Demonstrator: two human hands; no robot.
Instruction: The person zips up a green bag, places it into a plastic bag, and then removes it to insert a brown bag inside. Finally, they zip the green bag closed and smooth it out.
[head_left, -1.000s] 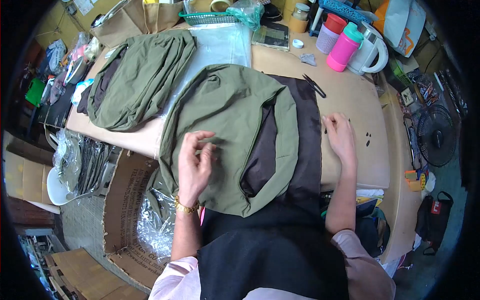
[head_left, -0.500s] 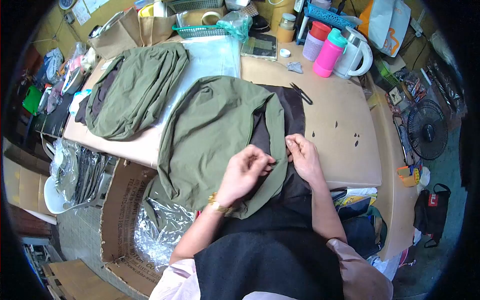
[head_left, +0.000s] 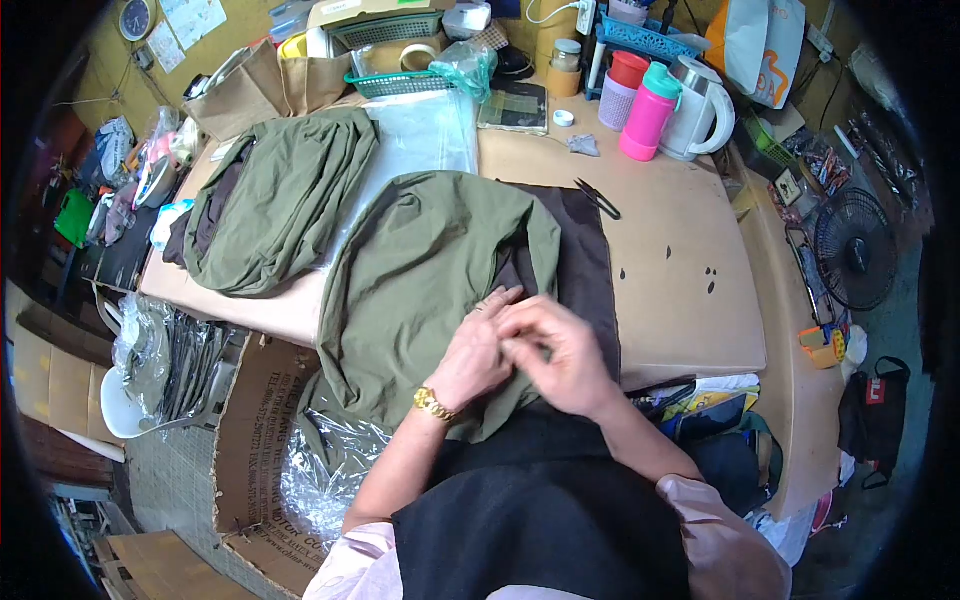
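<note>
An olive-green fabric piece [head_left: 410, 260] with a dark lining lies at the table's near edge, partly over a dark cloth [head_left: 588, 255]. My left hand [head_left: 478, 350], a gold watch at its wrist, rests on the green fabric by its dark opening, fingers bent against the cloth. My right hand [head_left: 555, 355] is just above and beside it, thumb and forefinger brought together; whatever they pinch is too small to make out. Small black thread snips [head_left: 598, 199] lie on the table beyond the dark cloth.
Another folded green piece [head_left: 285, 200] lies at the left on clear plastic sheets [head_left: 425, 130]. A pink bottle [head_left: 648, 115], a kettle [head_left: 697, 110] and a green basket [head_left: 400, 84] stand at the back. Below the left edge is an open cardboard box [head_left: 240, 450]; a fan [head_left: 856, 250] is at the right.
My right hand has moved left from the fabric's right edge to beside my left hand. The green fabric's right edge has shifted left, and the view has shifted slightly.
</note>
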